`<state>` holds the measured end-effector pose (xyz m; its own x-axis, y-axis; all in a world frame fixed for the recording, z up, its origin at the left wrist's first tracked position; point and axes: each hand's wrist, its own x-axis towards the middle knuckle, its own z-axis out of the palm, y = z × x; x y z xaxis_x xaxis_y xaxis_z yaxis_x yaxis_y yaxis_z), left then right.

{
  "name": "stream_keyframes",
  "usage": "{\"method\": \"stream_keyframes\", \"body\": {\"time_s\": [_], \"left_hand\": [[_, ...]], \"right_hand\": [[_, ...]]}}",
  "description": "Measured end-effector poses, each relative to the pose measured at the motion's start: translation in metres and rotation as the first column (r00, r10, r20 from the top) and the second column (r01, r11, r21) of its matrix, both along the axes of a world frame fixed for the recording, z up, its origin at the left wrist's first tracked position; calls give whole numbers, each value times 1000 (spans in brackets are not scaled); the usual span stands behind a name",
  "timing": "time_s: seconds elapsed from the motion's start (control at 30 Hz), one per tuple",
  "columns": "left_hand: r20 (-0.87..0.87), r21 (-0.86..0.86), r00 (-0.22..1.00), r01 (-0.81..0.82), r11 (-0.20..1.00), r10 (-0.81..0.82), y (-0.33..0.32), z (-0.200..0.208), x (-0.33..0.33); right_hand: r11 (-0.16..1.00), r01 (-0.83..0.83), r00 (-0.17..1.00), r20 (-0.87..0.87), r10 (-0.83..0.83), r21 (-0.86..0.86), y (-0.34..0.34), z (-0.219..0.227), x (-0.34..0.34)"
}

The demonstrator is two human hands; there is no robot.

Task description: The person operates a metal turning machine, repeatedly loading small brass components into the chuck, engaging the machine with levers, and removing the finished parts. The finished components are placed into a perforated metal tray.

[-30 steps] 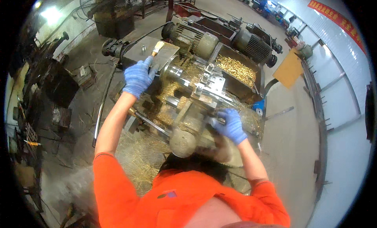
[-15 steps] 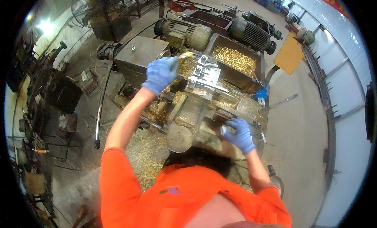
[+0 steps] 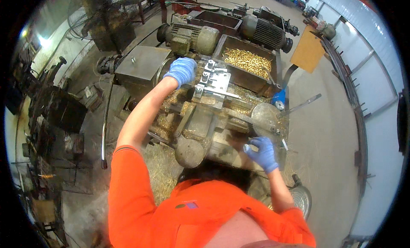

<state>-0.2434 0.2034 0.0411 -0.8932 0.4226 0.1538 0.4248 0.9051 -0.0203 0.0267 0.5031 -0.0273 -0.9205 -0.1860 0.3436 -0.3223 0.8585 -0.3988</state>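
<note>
My left hand (image 3: 182, 71), in a blue knit glove, is closed like a fist beside the lathe's tool post (image 3: 206, 77). The small brush with pale bristles that showed in it before is now hidden by the hand. Just right of that hand, bright metal blocks (image 3: 220, 82) sit clamped on the carriage. My right hand (image 3: 261, 154), gloved the same way, hovers over or rests on the front right of the lathe (image 3: 228, 147) with curled fingers. Whatever those fingers hold, if anything, cannot be made out; the fingertip side looks whitish.
A metal bin (image 3: 224, 45) behind the carriage holds many small brass pieces (image 3: 247, 62). Two motors (image 3: 192, 36) stand at the back. A long lever (image 3: 105, 132) hangs at left, and another handle (image 3: 301, 105) sticks out right. Brass chips (image 3: 164, 162) cover the floor near me.
The brush has gone out of sight behind my left hand, which has turned and shifted slightly right. My right hand stays in nearly the same place. The whole view has shifted a little.
</note>
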Motion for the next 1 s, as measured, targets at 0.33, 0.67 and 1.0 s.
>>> {"method": "stream_keyframes", "body": {"time_s": [0.33,0.67,1.0], "left_hand": [[-263,309,957,-39,950,124,-9,29,1],[-101,70,995,-7,998,14,-15,7,22],[-187,342,978,-28,939,97,-15,-6,65]], "right_hand": [[997,58,998,6,-58,-50,3,-16,13],[997,67,997,-21,-68,-47,-3,-16,15],[996,64,998,3,-64,-60,2,-10,29]]}}
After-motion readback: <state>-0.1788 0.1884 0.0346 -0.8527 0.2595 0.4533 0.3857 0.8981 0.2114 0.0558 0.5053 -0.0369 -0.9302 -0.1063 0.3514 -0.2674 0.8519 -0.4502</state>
